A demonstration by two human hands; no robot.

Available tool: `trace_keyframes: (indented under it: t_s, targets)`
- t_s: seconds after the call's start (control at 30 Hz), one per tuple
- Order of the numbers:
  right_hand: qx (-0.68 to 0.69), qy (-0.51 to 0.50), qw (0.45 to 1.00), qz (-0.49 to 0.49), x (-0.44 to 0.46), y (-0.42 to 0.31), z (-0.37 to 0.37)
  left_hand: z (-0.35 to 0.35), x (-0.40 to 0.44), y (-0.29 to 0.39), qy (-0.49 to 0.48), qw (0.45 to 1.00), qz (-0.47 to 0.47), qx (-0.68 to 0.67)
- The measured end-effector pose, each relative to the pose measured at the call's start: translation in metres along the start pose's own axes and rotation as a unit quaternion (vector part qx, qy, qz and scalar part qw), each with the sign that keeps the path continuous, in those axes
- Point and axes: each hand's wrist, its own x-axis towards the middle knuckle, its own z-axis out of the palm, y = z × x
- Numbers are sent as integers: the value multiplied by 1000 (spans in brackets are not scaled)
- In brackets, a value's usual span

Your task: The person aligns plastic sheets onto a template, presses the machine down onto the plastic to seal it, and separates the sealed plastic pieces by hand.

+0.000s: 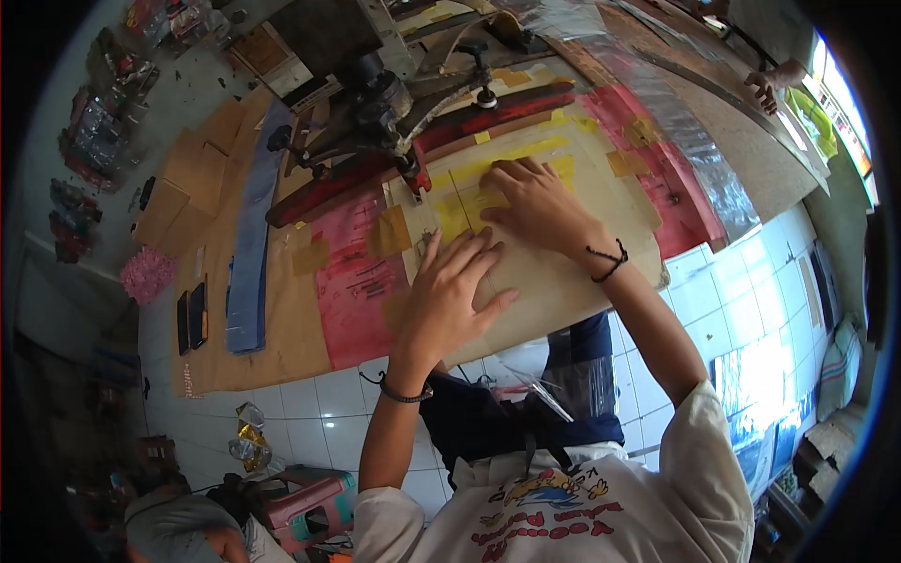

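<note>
My left hand (455, 296) lies on the pale board (554, 291) with its fingers spread, the fingertips near a small metal piece at the board's left part. To its upper right, my right hand (540, 205) rests on the yellow tape (521, 161) with fingers apart and slightly bent. A thin dark line crosses the yellow area beside my hands. Just above stands a black and red clamp-like machine (385, 108) with a long red bar (497, 111). Nothing shows held in either hand; the undersides of the fingers are hidden.
Red film strips (352, 281) and a blue strip (251, 253) lie on the brown table (291, 328). Two dark flat objects (192, 319) are at its left. Another person's hand (774, 84) is at the upper right. A person (183, 525) is low at the left.
</note>
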Motion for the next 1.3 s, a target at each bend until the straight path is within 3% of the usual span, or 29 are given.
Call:
trace_keyframes:
  t_s: [0.1, 0.2, 0.23, 0.33, 0.4, 0.47, 0.53, 0.57, 0.6, 0.63, 0.7, 0.77, 0.87, 0.93, 1.03, 1.07, 1.1, 1.13, 1.2, 1.23, 1.27, 1.3]
  targets:
    - [34, -49, 998, 29, -4, -7, -11, -13, 11, 4, -66, 996, -59, 7]
    - [144, -193, 966, 90, 1, -17, -29, 1, 33, -3, 135, 990, -29, 39]
    - [145, -130, 978, 80, -11, -18, -26, 9, 40, -8, 204, 978, -16, 49]
    - [131, 67, 988, 47, -53, -30, -24, 21, 50, -32, 84, 995, 27, 38]
    - [107, 191, 975, 33, -99, -43, -46, 10, 50, -22, 37, 999, -8, 37]
    - [143, 262, 936, 189, -170, -38, -38, 2, 47, -15, 10, 999, -25, 39]
    - [277, 361, 821, 346, -247, -22, -4, -6, 43, -12, 23, 998, -16, 55]
    - [242, 295, 818, 430, -280, -13, 11, -11, 43, -10, 33, 997, -13, 65]
    - [233, 190, 860, 413, -318, -3, 30, -16, 44, -8, 70, 996, -9, 53]
    - [312, 38, 822, 475, -353, -3, 41, -23, 43, -7, 102, 994, -4, 42]
    - [307, 1, 815, 491, -365, -36, 52, -37, 38, -4, 142, 990, -3, 24]
    - [277, 17, 821, 499, -364, -44, 55, -52, 39, -1, 180, 984, -10, 6]
    - [251, 27, 833, 492, -350, -32, 43, -67, 35, 10, 204, 971, -4, -126]
    - [233, 45, 848, 474, -347, -26, 44, -68, 24, 20, 165, 978, -9, -129]
    - [213, -42, 849, 481, -344, -20, 27, -61, -4, 37, 119, 976, 30, -180]
    - [267, 10, 843, 467, -359, -8, 33, -55, -18, 42, 104, 966, 29, -234]
    - [382, 80, 752, 531, -354, -9, 20, -53, -35, 47, 60, 958, 29, -279]
    - [425, 144, 713, 538, -347, -11, -3, -51, -50, 51, 15, 946, 32, -322]
    - [326, 209, 758, 525, -355, 8, -46, -54, -67, 53, -12, 922, 72, -379]
    - [263, 213, 759, 556, -362, 19, -72, -53, -78, 57, 46, 901, 52, -428]
    - [215, 233, 790, 525, -383, 40, -88, -53, -88, 61, 103, 874, 32, -474]
    - [68, 192, 820, 535, -383, 45, -109, -52, -89, 62, 160, 840, 11, -518]
